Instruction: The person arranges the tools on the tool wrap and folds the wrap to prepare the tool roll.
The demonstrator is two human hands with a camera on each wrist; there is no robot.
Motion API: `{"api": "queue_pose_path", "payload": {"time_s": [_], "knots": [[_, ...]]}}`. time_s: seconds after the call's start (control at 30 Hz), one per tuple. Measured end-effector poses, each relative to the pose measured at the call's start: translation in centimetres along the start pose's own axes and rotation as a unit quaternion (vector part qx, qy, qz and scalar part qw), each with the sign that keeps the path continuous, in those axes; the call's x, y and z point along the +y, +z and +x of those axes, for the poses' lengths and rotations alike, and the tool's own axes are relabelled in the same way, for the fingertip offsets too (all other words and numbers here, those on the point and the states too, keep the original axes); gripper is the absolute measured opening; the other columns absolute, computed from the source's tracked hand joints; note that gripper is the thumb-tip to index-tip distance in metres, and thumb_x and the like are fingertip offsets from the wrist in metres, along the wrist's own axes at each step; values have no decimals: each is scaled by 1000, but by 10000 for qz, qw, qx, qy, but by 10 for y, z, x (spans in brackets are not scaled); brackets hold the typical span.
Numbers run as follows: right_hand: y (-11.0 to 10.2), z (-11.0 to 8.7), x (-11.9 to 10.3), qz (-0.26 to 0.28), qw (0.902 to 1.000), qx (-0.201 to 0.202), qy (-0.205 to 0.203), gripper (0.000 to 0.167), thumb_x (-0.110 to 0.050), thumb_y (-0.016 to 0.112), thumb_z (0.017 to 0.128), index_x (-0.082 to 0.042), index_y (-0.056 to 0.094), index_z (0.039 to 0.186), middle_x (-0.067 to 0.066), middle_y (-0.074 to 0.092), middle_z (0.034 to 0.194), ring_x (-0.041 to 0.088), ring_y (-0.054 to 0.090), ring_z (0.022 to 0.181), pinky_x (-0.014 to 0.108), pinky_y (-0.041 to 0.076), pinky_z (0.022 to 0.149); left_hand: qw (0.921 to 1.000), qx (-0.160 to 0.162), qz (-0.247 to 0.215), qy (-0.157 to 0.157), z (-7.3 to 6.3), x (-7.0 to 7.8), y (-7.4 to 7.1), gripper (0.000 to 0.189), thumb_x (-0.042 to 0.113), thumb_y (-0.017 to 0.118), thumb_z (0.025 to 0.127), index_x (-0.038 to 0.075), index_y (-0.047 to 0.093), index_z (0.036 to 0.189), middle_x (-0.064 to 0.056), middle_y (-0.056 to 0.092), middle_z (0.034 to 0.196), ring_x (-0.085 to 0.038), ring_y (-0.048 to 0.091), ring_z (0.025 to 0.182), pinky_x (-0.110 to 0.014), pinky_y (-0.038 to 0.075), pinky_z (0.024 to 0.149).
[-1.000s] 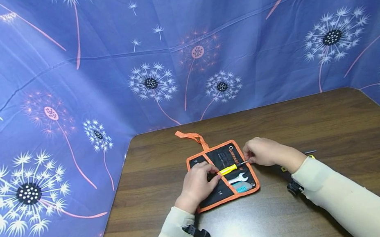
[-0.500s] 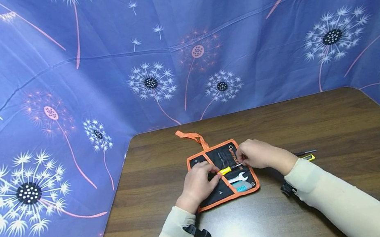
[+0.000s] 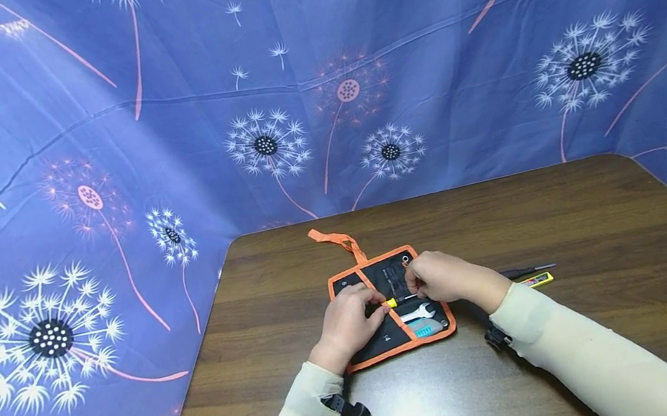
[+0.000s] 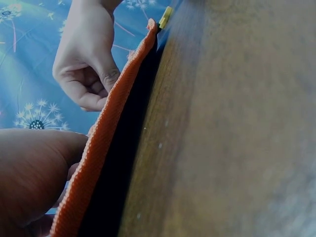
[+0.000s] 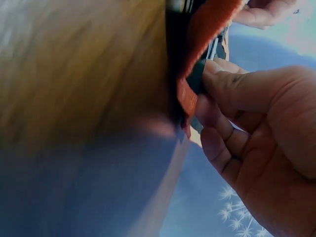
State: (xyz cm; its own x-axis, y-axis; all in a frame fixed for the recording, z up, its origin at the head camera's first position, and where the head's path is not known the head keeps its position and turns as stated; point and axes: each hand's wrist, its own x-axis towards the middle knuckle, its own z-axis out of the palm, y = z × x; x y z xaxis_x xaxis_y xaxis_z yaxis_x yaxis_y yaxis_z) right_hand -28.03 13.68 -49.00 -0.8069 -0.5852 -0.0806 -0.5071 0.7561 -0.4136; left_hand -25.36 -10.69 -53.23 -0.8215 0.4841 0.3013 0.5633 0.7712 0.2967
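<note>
A black tool pouch (image 3: pixel 392 338) with orange trim lies unfolded on the table. My left hand (image 3: pixel 347 326) pinches the orange edge of its pocket strip with thumb and fingers. A screwdriver (image 3: pixel 391 303) has its yellow handle mostly tucked under that strip, beside the left fingertips. Its thin shaft runs right to my right hand (image 3: pixel 446 279), which pinches it near the tip; the tip is hidden by the fingers. In the pocket below sit an open-end wrench (image 3: pixel 418 312) and a grey-and-turquoise handled tool (image 3: pixel 427 327). The right wrist view shows thumb and forefinger pinched together by the pouch's edge.
Right of the pouch, partly behind the right forearm, lie a dark thin-tipped tool (image 3: pixel 528 271) and a small yellow case (image 3: pixel 538 279). An orange tie strap (image 3: pixel 338 238) extends from the pouch's far edge. Blue dandelion-print cloth (image 3: pixel 455 108) hangs behind the wooden table (image 3: pixel 605 230).
My right hand has moved left over the pouch, and the screwdriver has slid deeper under the orange strip, so less yellow handle shows. The left hand has stayed in place.
</note>
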Motion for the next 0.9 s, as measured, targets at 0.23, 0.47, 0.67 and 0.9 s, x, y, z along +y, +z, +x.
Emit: {"api": "queue_pose_path", "payload": {"time_s": [0.23, 0.47, 0.67, 0.9], "knots": [[4, 5, -5, -41, 9999, 74, -148, 29, 6, 76, 88, -20, 70, 76, -10, 58, 73, 11, 53, 67, 34, 48, 67, 9999, 87, 9, 82, 0, -1, 0, 12, 36, 80, 94, 26, 81, 100, 15, 69, 95, -6, 65, 91, -29, 55, 80], [7, 7, -10, -97, 9998, 89, -128, 29, 5, 75, 90, -19, 69, 75, -7, 59, 73, 11, 52, 66, 34, 47, 66, 9999, 69, -56, 49, 0, -2, 1, 12, 34, 81, 94, 25, 82, 102, 13, 71, 97, -8, 66, 95, -31, 56, 83], [9, 8, -14, -155, 9997, 118, -112, 29, 6, 75, 89, -18, 69, 74, -7, 59, 71, 11, 52, 65, 34, 46, 66, 9999, 47, -148, -20, 0, -2, 1, 13, 34, 80, 95, 25, 82, 104, 13, 72, 98, -7, 67, 96, -31, 55, 84], [11, 11, -17, -161, 9996, 107, -206, 30, 7, 74, 89, -18, 68, 73, -10, 57, 68, 10, 50, 63, 33, 45, 65, 9998, 43, -179, -35, -1, -2, 1, 13, 34, 81, 94, 24, 82, 104, 13, 72, 98, -7, 67, 95, -30, 55, 83]]}}
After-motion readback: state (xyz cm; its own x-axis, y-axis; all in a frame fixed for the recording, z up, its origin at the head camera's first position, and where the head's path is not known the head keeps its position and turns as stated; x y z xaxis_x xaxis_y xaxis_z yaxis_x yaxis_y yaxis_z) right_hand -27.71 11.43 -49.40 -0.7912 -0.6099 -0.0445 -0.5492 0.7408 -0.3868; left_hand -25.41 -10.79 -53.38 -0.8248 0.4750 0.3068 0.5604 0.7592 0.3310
